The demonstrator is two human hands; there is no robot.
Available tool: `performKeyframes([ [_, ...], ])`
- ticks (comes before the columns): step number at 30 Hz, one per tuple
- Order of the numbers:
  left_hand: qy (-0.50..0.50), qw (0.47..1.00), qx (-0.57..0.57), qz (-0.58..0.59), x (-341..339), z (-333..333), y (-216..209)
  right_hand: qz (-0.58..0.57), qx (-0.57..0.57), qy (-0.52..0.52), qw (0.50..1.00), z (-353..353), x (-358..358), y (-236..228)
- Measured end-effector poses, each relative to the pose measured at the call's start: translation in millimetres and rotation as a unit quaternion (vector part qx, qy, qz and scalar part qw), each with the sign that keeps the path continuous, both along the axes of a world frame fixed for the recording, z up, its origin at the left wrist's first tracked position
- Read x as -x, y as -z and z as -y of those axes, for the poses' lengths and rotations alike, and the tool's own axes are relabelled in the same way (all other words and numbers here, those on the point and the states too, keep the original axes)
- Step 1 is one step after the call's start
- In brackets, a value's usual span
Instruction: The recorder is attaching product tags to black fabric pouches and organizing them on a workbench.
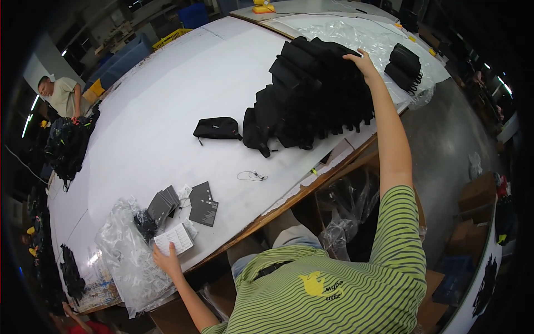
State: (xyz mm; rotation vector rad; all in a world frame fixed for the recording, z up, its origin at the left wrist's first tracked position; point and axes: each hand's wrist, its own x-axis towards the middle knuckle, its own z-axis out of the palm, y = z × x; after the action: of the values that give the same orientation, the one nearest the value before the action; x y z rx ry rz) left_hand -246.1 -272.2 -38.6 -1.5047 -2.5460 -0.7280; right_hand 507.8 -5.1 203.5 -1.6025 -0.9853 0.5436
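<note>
At the table's near edge, my left hand (167, 260) grips a small stack of white printed cards (175, 239), thumb on top. Dark grey printed cards lie just beyond it, one group (163, 204) fanned and another (203, 204) spread flat. My right arm stretches far forward. My right hand (362, 62) rests at the upper right edge of a big heap of black zippered pouches (317, 89), with its fingers apart. A single black pouch (217, 128) lies left of the heap.
Crumpled clear plastic bags (130, 256) lie left of the cards. A thin black cord (252, 176) sits mid-table. More black pouches (403, 67) rest on plastic sheeting at the far right. Another person (65, 96) stands at the left edge by dark goods (69, 139). Cardboard boxes (473, 197) stand at right.
</note>
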Motion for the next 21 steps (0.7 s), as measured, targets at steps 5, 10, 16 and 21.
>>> performKeyframes([
  [5,-0.002,1.000,0.008,0.010,-2.6,-1.0,-1.6,0.002,0.018,-0.010,1.000,-5.4,-13.8,0.5],
  [10,-0.001,1.000,0.002,0.007,-1.9,0.5,-2.3,-0.036,-0.003,0.012,0.999,-5.6,1.2,-0.2],
  [16,0.012,0.998,-0.057,-0.020,-30.6,-4.6,-36.6,-0.032,-0.011,-0.034,0.999,12.2,-28.5,5.9],
  [21,0.011,0.999,-0.032,0.040,-16.3,-8.9,-38.7,-0.122,-0.045,0.073,0.989,24.7,-38.4,23.7],
])
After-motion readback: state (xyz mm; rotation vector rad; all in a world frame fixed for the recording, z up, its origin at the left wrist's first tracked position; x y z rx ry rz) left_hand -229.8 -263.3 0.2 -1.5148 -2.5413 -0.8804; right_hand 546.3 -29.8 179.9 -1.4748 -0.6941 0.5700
